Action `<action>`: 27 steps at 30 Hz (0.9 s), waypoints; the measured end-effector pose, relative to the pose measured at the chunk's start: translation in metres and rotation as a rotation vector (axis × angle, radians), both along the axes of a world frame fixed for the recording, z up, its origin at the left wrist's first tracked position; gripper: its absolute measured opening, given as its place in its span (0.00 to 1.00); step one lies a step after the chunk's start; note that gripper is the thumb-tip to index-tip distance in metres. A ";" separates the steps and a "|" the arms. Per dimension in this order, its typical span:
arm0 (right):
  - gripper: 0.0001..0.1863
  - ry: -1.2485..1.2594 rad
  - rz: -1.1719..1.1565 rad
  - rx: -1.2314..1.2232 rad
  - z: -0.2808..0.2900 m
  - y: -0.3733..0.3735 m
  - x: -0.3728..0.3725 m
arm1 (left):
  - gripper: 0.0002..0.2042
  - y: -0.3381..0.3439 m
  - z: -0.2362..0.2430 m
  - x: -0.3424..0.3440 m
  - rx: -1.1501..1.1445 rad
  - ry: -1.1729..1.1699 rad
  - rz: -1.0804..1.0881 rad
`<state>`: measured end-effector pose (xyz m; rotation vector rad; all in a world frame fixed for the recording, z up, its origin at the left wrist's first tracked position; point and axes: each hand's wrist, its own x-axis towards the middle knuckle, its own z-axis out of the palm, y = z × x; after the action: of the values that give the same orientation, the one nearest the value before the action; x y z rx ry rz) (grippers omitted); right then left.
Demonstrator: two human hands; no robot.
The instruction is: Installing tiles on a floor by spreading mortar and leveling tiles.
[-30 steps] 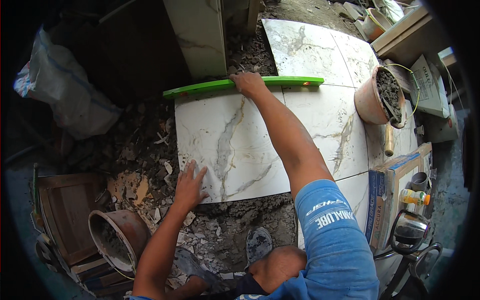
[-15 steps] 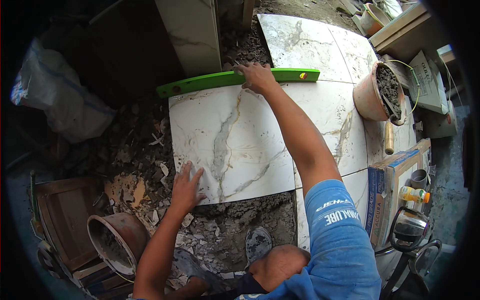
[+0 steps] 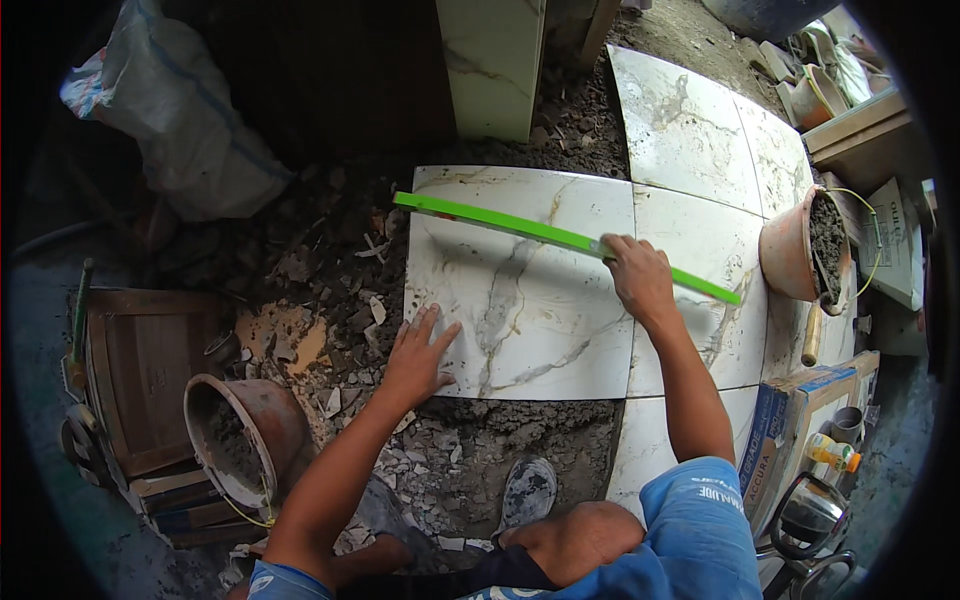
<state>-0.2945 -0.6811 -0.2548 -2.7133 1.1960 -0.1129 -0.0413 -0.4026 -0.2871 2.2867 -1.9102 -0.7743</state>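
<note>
A long green spirit level [image 3: 520,226] slants across the white marble-patterned tile [image 3: 560,330], its right end over the neighbouring tile [image 3: 690,235]. My right hand [image 3: 640,278] is closed round it right of its middle. A soft shadow shows below the level, so it seems held above the tiles. My left hand [image 3: 420,357] lies open at the near left edge of the tile, fingers spread on its surface. Wet grey mortar [image 3: 530,440] borders the tile's near edge.
A bucket of mortar [image 3: 800,250] with a wood-handled tool [image 3: 812,335] stands on the tiles at right. Another bucket [image 3: 265,430] sits near left among rubble. A white sack [image 3: 190,120] lies far left. Tile boxes [image 3: 800,420] and a power tool [image 3: 810,515] are at right.
My right hand has lifted the level from the tile's far edge and brought it nearer and rightward, now slanting. My left hand stays on the tile's near left edge. The view has shifted.
</note>
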 end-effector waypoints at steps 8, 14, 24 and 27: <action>0.18 -0.060 -0.648 0.007 -0.005 0.142 -0.227 | 0.40 0.006 0.000 0.002 -0.056 0.054 0.055; 0.20 0.085 -1.079 0.063 -0.025 0.199 -0.336 | 0.38 0.027 0.001 -0.001 -0.118 0.036 0.059; 0.20 -0.204 -0.741 -0.179 -0.022 0.206 -0.241 | 0.37 0.007 0.008 -0.005 -0.159 -0.124 0.042; 0.18 -0.475 -0.830 0.446 -0.045 0.215 -0.168 | 0.36 -0.002 0.002 -0.009 -0.153 -0.078 0.215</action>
<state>-0.4626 -0.4657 -0.2997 -1.5604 1.8064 -0.4889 -0.0499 -0.4046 -0.2851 2.4053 -1.6497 -0.5037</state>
